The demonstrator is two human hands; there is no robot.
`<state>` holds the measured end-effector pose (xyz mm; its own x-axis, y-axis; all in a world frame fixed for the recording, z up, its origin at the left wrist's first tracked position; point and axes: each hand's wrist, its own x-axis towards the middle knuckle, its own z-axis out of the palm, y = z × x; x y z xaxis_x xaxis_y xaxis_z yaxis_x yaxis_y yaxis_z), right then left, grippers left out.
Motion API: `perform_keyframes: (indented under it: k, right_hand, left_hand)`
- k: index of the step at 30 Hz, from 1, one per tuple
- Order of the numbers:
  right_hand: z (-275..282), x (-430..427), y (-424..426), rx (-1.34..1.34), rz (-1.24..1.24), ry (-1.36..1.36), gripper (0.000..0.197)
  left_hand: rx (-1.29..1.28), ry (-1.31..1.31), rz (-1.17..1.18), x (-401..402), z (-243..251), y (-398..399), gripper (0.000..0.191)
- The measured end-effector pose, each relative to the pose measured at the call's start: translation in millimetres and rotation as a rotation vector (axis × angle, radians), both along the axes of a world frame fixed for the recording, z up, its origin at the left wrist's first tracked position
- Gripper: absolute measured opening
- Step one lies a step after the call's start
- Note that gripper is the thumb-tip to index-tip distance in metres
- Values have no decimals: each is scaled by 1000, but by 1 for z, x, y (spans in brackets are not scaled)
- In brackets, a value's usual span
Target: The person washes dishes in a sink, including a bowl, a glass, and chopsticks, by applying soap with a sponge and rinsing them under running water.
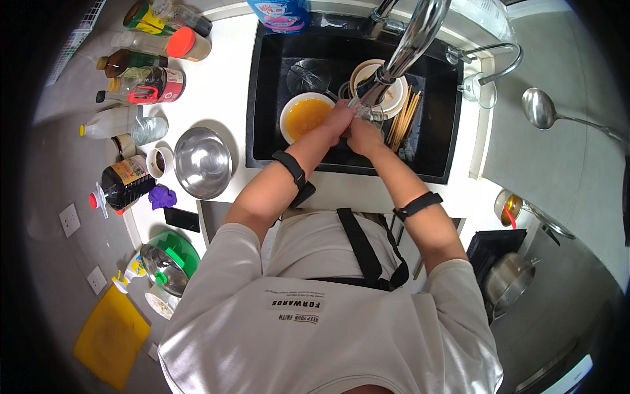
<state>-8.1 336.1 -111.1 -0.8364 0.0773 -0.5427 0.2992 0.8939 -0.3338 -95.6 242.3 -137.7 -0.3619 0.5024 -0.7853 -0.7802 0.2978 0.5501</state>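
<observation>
Both my hands meet over the black sink (320,162), just below the chrome faucet (408,44). My left hand (340,118) and my right hand (363,135) are on a clear glass vessel (369,113), partly covered by the fingers. Beside my left wrist lies a white bowl of orange-yellow liquid (307,117). Stacked white bowls (396,96) lie behind the glass, partly hidden by the faucet. Wooden chopsticks (404,120) lean to their right. A round mesh strainer (309,78) rests at the sink's back left.
Left of the sink stand a steel bowl (203,162), a white cup (159,162), a glass jar (149,130) and several bottles. A phone (181,219) lies near the counter edge. A blue detergent container (280,15) stands behind the sink; a steel pot (509,279) sits at the right.
</observation>
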Motion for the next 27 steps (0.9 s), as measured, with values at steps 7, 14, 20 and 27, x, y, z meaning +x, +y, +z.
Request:
perform_keyframes:
  k: [7, 14, 20, 27]
  right_hand:
    - [5, 18, 4, 26, 245, 299, 19]
    - [17, 36, 31, 18, 360, 658, 18]
    - [15, 49, 40, -55, 76, 539, 21]
    - [22, 10, 86, -168, -544, 621, 27]
  left_hand:
    - [-45, 29, -140, -11, -16, -12, 39]
    - [-258, 863, -402, -9, -3, -40, 63]
    - [-304, 1380, -449, -7, 37, -64, 63]
    - [-285, 1789, -637, -22, 65, -95, 60]
